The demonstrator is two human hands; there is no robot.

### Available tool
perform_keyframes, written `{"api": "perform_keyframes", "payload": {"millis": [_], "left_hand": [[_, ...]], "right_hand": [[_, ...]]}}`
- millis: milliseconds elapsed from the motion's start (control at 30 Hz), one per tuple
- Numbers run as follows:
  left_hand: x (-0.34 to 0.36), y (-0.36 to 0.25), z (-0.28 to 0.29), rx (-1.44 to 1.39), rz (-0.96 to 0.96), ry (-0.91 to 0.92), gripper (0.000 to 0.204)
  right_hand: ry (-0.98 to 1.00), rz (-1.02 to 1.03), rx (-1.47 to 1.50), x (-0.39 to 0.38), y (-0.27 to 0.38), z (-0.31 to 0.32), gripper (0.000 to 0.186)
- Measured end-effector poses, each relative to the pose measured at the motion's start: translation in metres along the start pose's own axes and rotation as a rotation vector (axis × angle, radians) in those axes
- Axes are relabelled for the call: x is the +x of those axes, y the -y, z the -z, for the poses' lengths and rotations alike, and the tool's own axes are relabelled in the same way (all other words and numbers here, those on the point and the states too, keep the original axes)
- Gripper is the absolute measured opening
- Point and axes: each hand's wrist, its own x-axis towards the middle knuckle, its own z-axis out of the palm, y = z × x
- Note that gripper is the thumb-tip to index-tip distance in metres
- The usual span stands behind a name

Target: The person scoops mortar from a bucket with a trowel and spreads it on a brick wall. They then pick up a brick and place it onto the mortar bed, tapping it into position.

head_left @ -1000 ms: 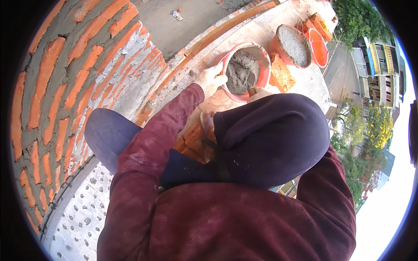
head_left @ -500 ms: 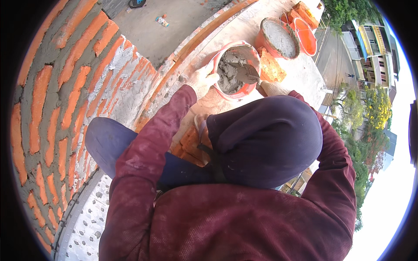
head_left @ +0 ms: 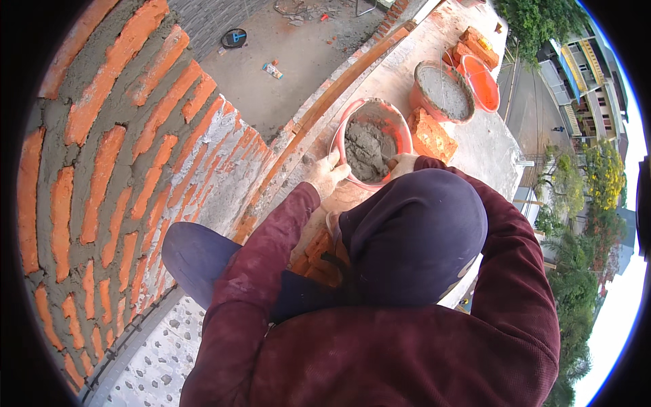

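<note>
Red bucket (head_left: pixel 403 130) of grey mortar (head_left: pixel 368 148), trowel (head_left: pixel 391 165) at its near-right rim.
Bucket round, pinkish-red, mouth up, standing on a pale, dusty ledge (head_left: pixel 475 152); upper inside wall smeared grey. Mortar wet-looking, thick and lumpy, heaped unevenly, its surface below the rim. Left hand (head_left: pixel 327 176) grips the near-left rim, thumb toward the mouth. Trowel in right hand (head_left: pixel 405 165), mostly hidden; a small brownish part shows by the fingers, blade not clearly distinguishable.

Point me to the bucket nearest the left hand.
In the head view, the bucket is above and right of centre, between the left hand on its rim and the right hand, with bricks just right of it.
</note>
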Motion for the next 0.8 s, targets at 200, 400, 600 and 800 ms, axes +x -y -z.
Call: {"api": "perform_keyframes", "payload": {"millis": [200, 400, 600, 800], "left_hand": [[0.005, 0.020, -0.001, -0.063, -0.041, -0.066, 0.051], [0.015, 0.027, 0.010, -0.141, -0.029, -0.046, 0.053], [0.003, 0.007, 0.025, -0.221, 0.061, -0.010, 0.046], [0.015, 0.021, 0.021, -0.281, 0.115, 0.061, 0.046]], "right_hand": [[0.045, 0.111, -0.073, -0.001, -0.013, -0.032, 0.022], [-0.198, 0.028, -0.522, -0.083, 0.051, 0.026, 0.023], [-0.449, 0.206, -0.869, -0.089, 0.051, 0.072, 0.025], [-0.240, 0.106, -0.700, -0.025, 0.040, 0.039, 0.028]]}}
